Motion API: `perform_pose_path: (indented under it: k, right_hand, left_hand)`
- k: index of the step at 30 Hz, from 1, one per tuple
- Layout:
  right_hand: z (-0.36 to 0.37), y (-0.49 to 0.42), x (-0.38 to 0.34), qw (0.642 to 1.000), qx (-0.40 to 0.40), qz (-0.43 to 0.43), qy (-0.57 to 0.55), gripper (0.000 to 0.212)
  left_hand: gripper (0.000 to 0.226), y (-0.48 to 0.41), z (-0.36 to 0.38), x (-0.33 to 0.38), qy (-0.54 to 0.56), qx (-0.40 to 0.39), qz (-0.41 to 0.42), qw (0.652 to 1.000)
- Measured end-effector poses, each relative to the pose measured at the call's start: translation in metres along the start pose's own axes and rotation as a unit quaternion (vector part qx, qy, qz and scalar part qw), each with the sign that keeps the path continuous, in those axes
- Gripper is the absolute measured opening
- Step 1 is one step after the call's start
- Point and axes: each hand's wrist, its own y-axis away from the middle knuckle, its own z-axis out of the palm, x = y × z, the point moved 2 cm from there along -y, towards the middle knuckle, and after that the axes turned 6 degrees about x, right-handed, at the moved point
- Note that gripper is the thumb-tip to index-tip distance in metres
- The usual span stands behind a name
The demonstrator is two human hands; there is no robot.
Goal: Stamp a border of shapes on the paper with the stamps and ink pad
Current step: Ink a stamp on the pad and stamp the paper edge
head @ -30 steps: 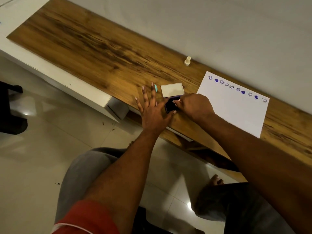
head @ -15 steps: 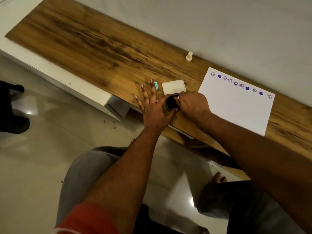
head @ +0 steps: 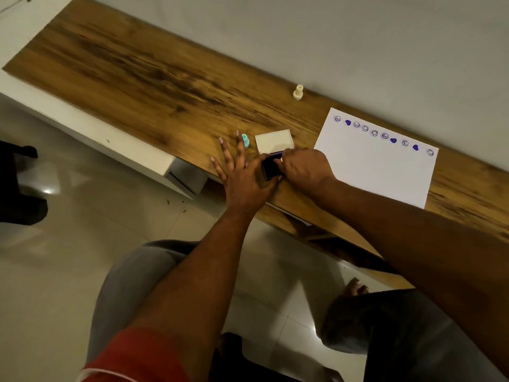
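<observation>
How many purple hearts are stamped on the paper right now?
3, all in the stamped row along the far edge of the paper: one heart second from the left end, another seventh, the last second from the right end. Nothing covers that row.

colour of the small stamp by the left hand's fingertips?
Turquoise. The stamp shows best in the head view.

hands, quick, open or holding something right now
Left hand: open, fingers spread flat on the table.
Right hand: fingers curled over the ink pad; what they hold cannot be told.
</observation>
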Motion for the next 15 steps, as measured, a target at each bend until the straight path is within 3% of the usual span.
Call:
perform_pose_path:
  k: [2,4,8,10,15]
  right_hand:
    - [0.001,-0.002,0.005,1.0,0.003,0.021,-0.023,0.054]
    - [0.002,-0.001,0.016,0.99,0.025,0.075,-0.116,0.057]
    - [-0.006,0.031,0.063,0.9,0.184,0.189,-0.346,0.059]
    - [-0.005,0.058,0.1,0.88,0.229,0.223,-0.351,0.059]
    - [0.01,0.115,0.215,0.881,0.225,0.317,-0.272,0.055]
  left_hand:
    - [0.068,-0.001,-0.002,0.001,-0.004,-0.001,0.0,1.0]
    - [0.069,-0.003,-0.003,0.002,-0.01,0.001,0.005,1.0]
    - [0.067,-0.011,-0.008,0.001,-0.037,-0.009,0.034,0.999]
    - [0.07,-0.013,-0.01,0.002,-0.051,-0.012,0.052,0.997]
    - [0.081,-0.009,0.0,0.039,-0.052,0.013,0.114,0.992]
